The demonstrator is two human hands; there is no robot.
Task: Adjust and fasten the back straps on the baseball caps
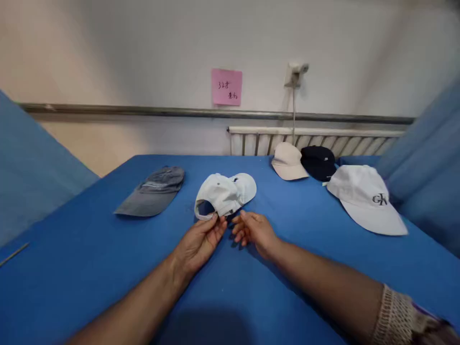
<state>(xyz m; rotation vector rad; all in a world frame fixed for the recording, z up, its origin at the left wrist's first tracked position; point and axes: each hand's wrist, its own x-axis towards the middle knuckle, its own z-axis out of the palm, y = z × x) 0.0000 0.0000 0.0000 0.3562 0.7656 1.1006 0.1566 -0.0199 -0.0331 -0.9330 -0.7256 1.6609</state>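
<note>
A white baseball cap [219,192] with a small dark emblem lies in front of me on the blue table, its rear opening and strap turned to the left and toward me. My left hand [201,242] pinches the cap's near lower edge between thumb and fingers. Just right of that edge is my right hand [256,231], its fingers loosely curled and slightly apart, with nothing visible in them. Whether its thumb touches the cap, I cannot tell.
On the blue table [118,287], a grey cap [158,189] lies left. A cream cap [288,160], a black cap [318,162] and a larger white cap [364,196] lie right. A thin stick [14,254] is far left. Behind are a radiator [262,139] and blue curtains [427,167].
</note>
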